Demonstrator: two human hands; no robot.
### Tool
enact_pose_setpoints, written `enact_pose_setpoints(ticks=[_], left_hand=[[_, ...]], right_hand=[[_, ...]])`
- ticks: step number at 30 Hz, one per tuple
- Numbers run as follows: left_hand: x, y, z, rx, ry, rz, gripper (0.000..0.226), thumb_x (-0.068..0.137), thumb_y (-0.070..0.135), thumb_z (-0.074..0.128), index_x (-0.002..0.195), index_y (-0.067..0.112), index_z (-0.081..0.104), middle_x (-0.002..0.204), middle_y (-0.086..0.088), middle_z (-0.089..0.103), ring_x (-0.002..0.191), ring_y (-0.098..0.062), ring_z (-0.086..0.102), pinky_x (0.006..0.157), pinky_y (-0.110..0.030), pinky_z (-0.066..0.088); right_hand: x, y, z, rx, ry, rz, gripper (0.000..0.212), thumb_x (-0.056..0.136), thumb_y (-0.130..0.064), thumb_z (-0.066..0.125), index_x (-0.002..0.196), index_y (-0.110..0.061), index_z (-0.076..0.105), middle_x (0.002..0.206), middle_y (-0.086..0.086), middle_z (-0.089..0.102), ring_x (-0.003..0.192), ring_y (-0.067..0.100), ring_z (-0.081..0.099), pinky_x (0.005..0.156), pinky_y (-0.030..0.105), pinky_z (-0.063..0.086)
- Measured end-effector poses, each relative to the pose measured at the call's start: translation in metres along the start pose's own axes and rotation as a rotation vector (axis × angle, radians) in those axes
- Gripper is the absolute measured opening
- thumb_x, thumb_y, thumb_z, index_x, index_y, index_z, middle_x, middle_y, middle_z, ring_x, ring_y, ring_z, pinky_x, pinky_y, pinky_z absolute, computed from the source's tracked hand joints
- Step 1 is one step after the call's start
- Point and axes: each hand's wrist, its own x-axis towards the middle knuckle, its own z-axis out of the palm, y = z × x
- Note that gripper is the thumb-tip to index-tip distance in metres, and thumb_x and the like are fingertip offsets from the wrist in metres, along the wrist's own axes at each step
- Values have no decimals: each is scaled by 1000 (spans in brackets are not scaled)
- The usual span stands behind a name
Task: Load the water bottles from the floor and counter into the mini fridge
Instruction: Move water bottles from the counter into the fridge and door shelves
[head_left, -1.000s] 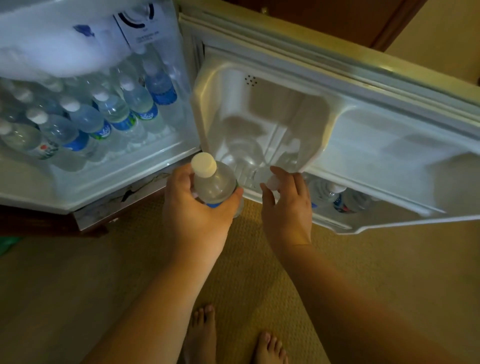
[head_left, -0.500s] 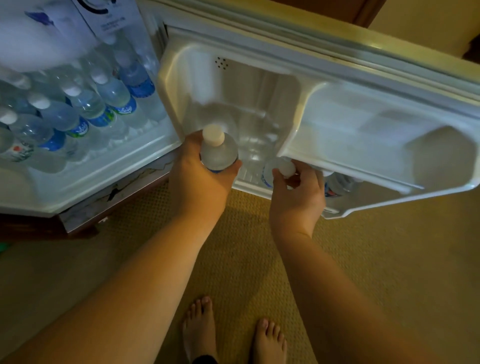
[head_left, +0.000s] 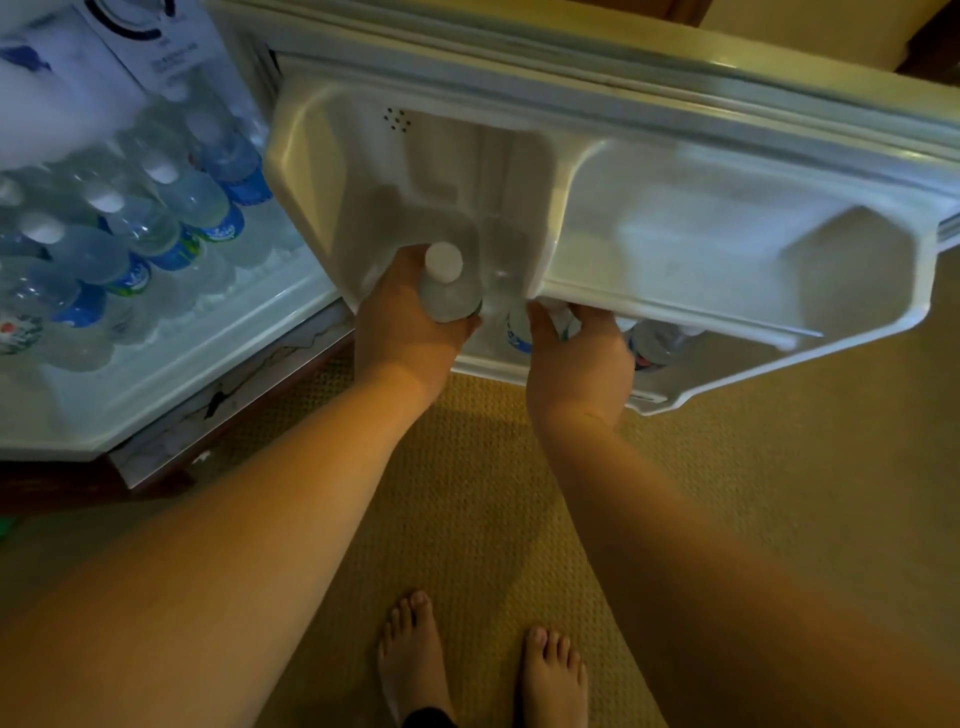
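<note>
The mini fridge stands open, its white door (head_left: 675, 218) swung out in front of me. My left hand (head_left: 400, 322) grips a clear water bottle (head_left: 447, 291) with a white cap, upright, low in the door's left compartment. My right hand (head_left: 576, 358) reaches under the door's upper shelf and closes around a second bottle (head_left: 519, 332) with a blue label standing in the bottom door rack; its cap is hidden. Another bottle (head_left: 657, 343) stands in that rack to the right. Several bottles (head_left: 156, 228) lie stacked inside the fridge at left.
The fridge's white floor lip (head_left: 171, 374) juts out at left above a dark wooden base (head_left: 62, 488). Tan carpet (head_left: 753, 467) covers the floor. My bare feet (head_left: 415, 660) stand below the door.
Both hands have moved forward and deeper into the door. The left hand's bottle has dropped into the left compartment. The right hand has slid under the upper shelf around the racked bottle.
</note>
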Motion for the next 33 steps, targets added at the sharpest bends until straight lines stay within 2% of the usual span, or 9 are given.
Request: enact_pose_setpoints(ticks=[4, 7, 10, 13, 15, 17, 22, 27, 33], left_hand=[[3, -4, 3, 2, -127, -12, 43, 87, 16, 83, 118, 29, 55, 116, 5, 60, 84, 1, 53, 55, 0, 43], [7, -10, 10, 2, -174, -29, 43, 88, 11, 81, 123, 21, 58, 122, 1, 59, 87, -4, 53, 55, 5, 40], [13, -16, 19, 35, -163, -39, 43, 87, 14, 81, 122, 23, 59, 118, 4, 61, 101, -13, 56, 51, -1, 42], [20, -23, 26, 56, -150, -45, 45, 84, 17, 82, 122, 28, 59, 118, 4, 66, 107, -19, 62, 61, -4, 48], [24, -26, 27, 79, -147, -40, 53, 80, 22, 85, 124, 31, 58, 119, 5, 67, 110, -22, 63, 82, -28, 60], [25, -26, 28, 99, -156, -55, 58, 77, 25, 86, 126, 35, 56, 120, 5, 67, 110, -24, 64, 91, -45, 59], [20, -31, 34, 139, -181, -77, 65, 81, 23, 85, 135, 34, 51, 124, 2, 65, 110, -20, 61, 89, -34, 52], [-5, -28, 21, 128, -195, -135, 82, 84, 25, 84, 150, 40, 37, 144, 4, 53, 132, -18, 53, 103, -34, 47], [-69, 3, -28, 84, -59, -133, 69, 91, 34, 75, 150, 31, 39, 149, 4, 51, 134, -14, 50, 90, -22, 46]], right_hand=[[6, -3, -2, -52, -67, -32, 41, 97, -52, 63, 122, -20, 66, 108, 6, 73, 98, 30, 67, 78, 38, 52], [3, 0, -6, -65, -100, -53, 35, 99, -46, 61, 126, -23, 64, 112, 5, 72, 100, 32, 67, 83, 43, 55], [-6, 7, -9, -81, -129, -49, 39, 99, -38, 60, 138, -36, 56, 128, 3, 68, 112, 32, 65, 92, 46, 54], [-15, 15, -11, -49, -145, -40, 48, 99, -37, 61, 144, -45, 50, 132, 0, 67, 107, 26, 68, 92, 46, 55], [-20, 18, -12, -48, -167, -47, 50, 99, -37, 61, 147, -45, 47, 131, -2, 67, 96, 16, 68, 90, 44, 56], [-23, 21, -14, -62, -165, -69, 51, 100, -37, 61, 148, -41, 47, 135, -5, 64, 91, 11, 66, 86, 43, 58], [-36, 27, -20, -74, -82, -227, 38, 98, -32, 64, 136, -30, 61, 134, -8, 61, 93, 16, 68, 77, 42, 58], [-49, 30, -35, -116, -31, -340, 33, 93, -30, 69, 127, -28, 68, 124, -7, 64, 104, 20, 65, 77, 45, 58], [-58, 7, -80, -103, 40, -608, 29, 91, -19, 73, 121, -19, 72, 114, -2, 67, 100, 21, 64, 73, 41, 57]])
